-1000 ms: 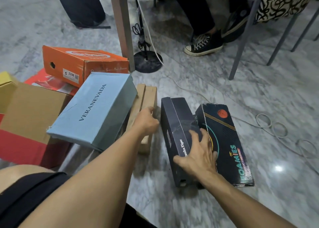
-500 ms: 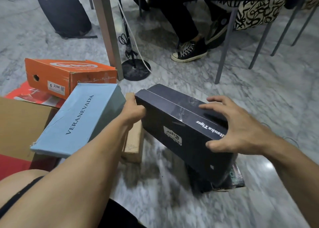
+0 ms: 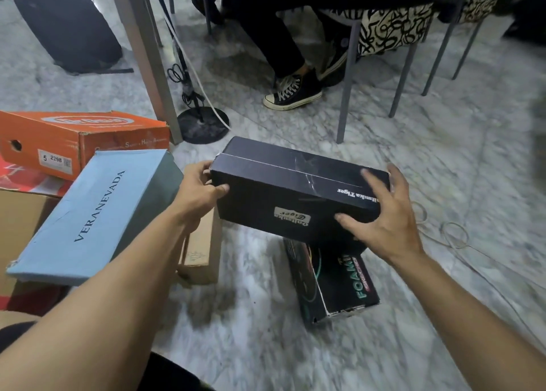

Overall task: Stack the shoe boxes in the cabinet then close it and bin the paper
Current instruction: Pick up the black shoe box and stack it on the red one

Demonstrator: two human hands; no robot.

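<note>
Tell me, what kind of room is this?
Probably a home or small office floor. The grey marbled stone floor is strewn with shoe boxes, such as the orange cardboard shoe box, and someone in black canvas sneakers sits on a metal-legged patterned chair.

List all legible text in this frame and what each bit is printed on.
"VERANEVADA": lid of the light blue box.
"5 2298": white sticker on the orange box; its lid logo and side line are too blurred.
"Tiger": upside down on the black box held by the left hand and right hand; the word before it is partly covered.
"FOAM...": black box on the floor, cut off; the red word beside it is blurred.
</note>
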